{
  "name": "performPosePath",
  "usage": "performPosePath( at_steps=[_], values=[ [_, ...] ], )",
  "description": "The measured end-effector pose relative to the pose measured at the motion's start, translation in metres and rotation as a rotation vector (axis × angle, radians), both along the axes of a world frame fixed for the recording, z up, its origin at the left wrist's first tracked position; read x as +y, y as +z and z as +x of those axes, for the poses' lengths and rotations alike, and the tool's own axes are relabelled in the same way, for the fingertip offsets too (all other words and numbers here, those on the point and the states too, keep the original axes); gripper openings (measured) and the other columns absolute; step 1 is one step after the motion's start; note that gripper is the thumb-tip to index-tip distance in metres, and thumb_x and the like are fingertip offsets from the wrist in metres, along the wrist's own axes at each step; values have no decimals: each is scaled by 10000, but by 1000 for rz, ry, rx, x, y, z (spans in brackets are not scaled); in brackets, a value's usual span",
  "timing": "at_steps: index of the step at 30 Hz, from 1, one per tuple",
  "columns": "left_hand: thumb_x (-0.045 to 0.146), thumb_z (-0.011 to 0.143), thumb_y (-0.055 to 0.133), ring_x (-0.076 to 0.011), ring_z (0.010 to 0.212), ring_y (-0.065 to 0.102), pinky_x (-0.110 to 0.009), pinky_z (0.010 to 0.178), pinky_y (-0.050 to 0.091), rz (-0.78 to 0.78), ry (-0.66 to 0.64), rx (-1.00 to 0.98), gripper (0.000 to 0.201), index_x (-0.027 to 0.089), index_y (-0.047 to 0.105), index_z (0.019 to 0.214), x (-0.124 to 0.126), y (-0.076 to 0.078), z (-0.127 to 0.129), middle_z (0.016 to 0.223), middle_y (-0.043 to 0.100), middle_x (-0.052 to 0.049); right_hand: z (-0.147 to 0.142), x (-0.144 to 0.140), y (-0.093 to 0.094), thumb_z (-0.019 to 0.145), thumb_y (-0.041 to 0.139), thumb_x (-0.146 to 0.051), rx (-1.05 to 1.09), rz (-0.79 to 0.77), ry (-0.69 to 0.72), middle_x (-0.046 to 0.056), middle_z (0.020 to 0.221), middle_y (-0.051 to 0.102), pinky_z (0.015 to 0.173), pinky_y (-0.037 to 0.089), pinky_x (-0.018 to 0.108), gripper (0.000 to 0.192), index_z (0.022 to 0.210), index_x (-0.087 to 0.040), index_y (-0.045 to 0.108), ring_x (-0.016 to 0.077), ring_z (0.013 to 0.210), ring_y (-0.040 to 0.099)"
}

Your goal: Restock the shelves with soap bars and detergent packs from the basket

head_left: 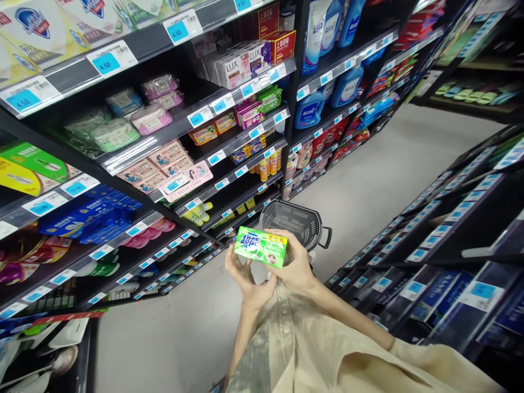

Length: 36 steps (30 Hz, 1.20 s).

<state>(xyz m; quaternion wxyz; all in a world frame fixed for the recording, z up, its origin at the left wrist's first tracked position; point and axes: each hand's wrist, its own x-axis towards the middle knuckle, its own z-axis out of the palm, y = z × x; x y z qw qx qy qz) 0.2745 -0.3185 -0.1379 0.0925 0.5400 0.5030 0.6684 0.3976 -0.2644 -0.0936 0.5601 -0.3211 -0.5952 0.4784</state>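
Between my two hands I hold a green pack of laundry soap (261, 246), its printed front with blue lettering turned up toward me. My left hand (248, 275) grips the pack's left end and lower edge from beneath. On the right end, my right hand (295, 259) is closed around it with the thumb along the bottom edge. Just beyond the pack, a dark grey shopping basket (292, 218) stands low in the aisle, its handle sticking out to the right. My hands hide the basket's near side.
Shelves on the left hold boxed soaps (233, 70), wrapped soap bars (151, 119) and blue detergent bottles (309, 109), with price tags along their edges. More shelving (413, 292) runs close on the right. A grey floor (380, 169) stretches along the aisle.
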Motion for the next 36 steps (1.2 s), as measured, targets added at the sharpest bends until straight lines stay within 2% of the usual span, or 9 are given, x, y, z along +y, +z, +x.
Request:
performPosePath(
  at_steps=[3, 5, 12, 20, 28, 36],
  values=[
    [239, 733, 898, -345, 1541, 416, -456, 1170, 513, 7, 80, -34, 1164, 299, 228, 1682, 0, -4, -3, 1598, 380, -183, 4, 7, 0, 839, 886, -257, -25, 213, 57, 119, 1357, 706, 1064, 587, 441, 527, 1295, -286, 625, 289, 1279, 685],
    [252, 709, 923, -342, 1511, 455, -474, 1224, 459, 42, 149, -13, 1119, 264, 314, 1648, 0, -8, -5, 1551, 436, -172, 4, 10, -2, 853, 884, -255, -43, 263, 97, 121, 1359, 707, 1051, 596, 447, 523, 1304, -298, 621, 289, 1283, 687],
    [215, 771, 892, -326, 1491, 495, -453, 1177, 516, 37, 142, 18, 1022, 277, 339, 1628, 3, -14, -6, 1556, 418, -187, 2, 9, -7, 837, 889, -243, -20, 131, 95, 132, 1377, 684, 1054, 599, 413, 533, 1295, -275, 619, 273, 1301, 675],
    [230, 794, 884, -350, 1486, 496, -489, 1136, 549, 66, 156, 64, 988, 285, 335, 1614, 4, -12, -7, 1538, 421, -200, 2, 7, -6, 823, 890, -252, -25, 88, 111, 143, 1382, 684, 971, 636, 380, 538, 1287, -260, 617, 278, 1299, 678],
    [194, 799, 872, -325, 1484, 497, -487, 1142, 541, 77, 134, 55, 972, 300, 346, 1610, 4, -12, -9, 1533, 419, -189, 2, 7, -10, 817, 900, -270, -21, 68, 118, 139, 1393, 676, 982, 633, 382, 558, 1296, -266, 613, 281, 1309, 672],
    [240, 817, 868, -334, 1466, 509, -498, 1123, 556, 58, 134, 58, 940, 295, 350, 1600, 6, -14, -9, 1520, 425, -189, 3, 8, -12, 808, 910, -286, -34, 58, 110, 141, 1394, 676, 987, 633, 388, 574, 1299, -264, 613, 287, 1311, 671]
  ],
)
